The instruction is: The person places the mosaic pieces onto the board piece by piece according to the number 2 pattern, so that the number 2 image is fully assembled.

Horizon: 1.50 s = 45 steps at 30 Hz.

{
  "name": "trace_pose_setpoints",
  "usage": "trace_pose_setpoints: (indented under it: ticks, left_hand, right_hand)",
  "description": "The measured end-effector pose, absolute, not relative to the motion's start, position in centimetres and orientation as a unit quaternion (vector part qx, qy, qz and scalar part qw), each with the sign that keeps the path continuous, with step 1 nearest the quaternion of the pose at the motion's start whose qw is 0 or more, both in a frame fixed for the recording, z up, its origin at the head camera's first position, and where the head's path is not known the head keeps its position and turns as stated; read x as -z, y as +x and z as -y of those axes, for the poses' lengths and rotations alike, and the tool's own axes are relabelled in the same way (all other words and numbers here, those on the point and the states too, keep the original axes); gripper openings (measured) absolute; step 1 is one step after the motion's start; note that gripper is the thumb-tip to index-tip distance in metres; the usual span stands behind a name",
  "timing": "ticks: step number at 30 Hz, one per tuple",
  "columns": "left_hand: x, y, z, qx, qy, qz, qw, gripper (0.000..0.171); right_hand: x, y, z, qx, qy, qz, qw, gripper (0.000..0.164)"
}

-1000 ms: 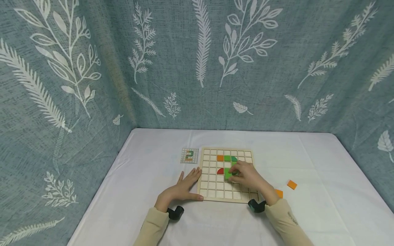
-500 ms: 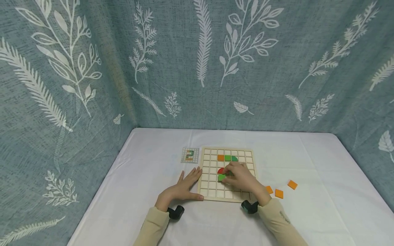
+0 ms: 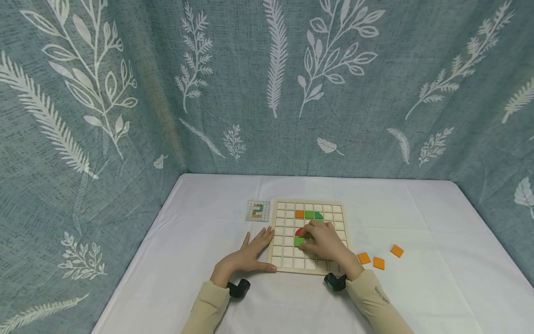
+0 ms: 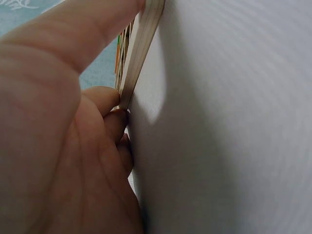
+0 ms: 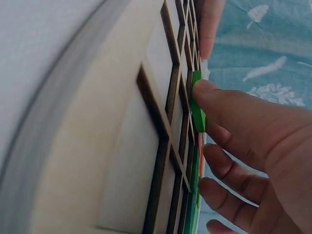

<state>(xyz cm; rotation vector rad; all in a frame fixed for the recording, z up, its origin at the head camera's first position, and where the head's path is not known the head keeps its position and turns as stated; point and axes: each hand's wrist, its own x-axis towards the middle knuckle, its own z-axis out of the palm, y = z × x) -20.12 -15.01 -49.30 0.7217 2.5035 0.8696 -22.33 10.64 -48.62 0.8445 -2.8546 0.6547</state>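
Observation:
A wooden grid board [image 3: 288, 263] lies on the white table. My left hand [image 3: 248, 257] rests at its left edge, fingers spread along the frame and thumb at the near corner; the left wrist view shows these fingers [image 4: 103, 100] against the rim. My right hand [image 3: 324, 241] is over the board's middle and pinches a green square tile [image 3: 298, 242], its thumb on the tile's face in the right wrist view. Just behind that tile sits a red quarter-round tile [image 3: 298, 231]. Farther up, an orange tile [image 3: 299, 214], a green tile [image 3: 309, 214] and a dark green rounded tile [image 3: 319, 215] form a row. My right hand hides other cells.
Right of the board lie three loose orange tiles, including one near the board [image 3: 364, 258] and one farther out [image 3: 397, 251]. A small pattern card [image 3: 257, 211] showing a coloured figure 2 lies left of the board. A leaf-patterned curtain [image 3: 250, 93] surrounds the table's back and sides.
My right hand has moved left across the board with the green square tile, which now sits in front of the red tile. The left hand has stayed in place.

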Motion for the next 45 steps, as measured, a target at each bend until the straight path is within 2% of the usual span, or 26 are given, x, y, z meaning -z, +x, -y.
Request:
trace_pose_setpoints:
  ticks: [27, 37, 45]
  left_hand:
    - [49.2, -20.1, 14.9, -0.313, 0.255, -0.894, 0.193, 0.1]
    - [49.3, -20.1, 15.1, -0.314, 0.264, -0.891, 0.193, 0.1]
    - [49.2, -20.1, 15.0, -0.315, 0.264, -0.891, 0.193, 0.1]
  right_hand:
    - [48.9, -22.1, -13.2, -0.244, 0.258, 0.934, 0.05, 0.018]
    - [48.9, -21.8, -14.6, -0.244, 0.243, 0.938, 0.04, 0.02]
    - [48.7, -21.5, -15.9, -0.239, 0.244, 0.939, 0.054, 0.021]
